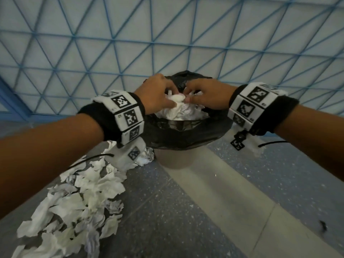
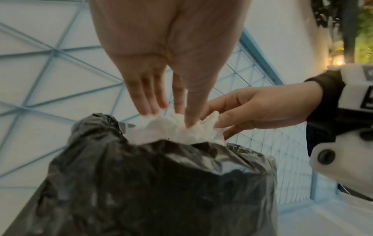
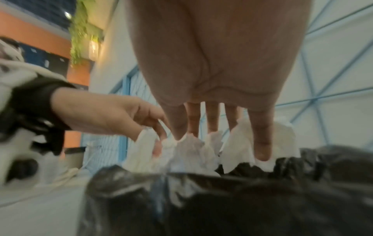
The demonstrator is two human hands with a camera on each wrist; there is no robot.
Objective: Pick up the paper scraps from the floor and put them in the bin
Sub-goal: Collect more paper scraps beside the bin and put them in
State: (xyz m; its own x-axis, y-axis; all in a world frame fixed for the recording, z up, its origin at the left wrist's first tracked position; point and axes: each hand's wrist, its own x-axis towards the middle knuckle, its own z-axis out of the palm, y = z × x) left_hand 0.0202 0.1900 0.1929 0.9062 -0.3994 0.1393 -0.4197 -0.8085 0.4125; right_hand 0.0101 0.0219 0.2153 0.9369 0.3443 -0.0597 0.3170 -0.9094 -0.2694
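Observation:
A bin lined with a black bag stands on the floor against the wall, heaped with white paper scraps. Both hands meet over its mouth. My left hand and right hand pinch a wad of scraps between fingers and thumbs, just above the heap. In the left wrist view, the left fingers point down into the wad. In the right wrist view, the right fingers reach down into the paper.
A large pile of crumpled white scraps lies on the grey speckled floor to the left of the bin. A pale strip of floor runs toward me from the bin. Behind stands a wall with a blue triangle pattern.

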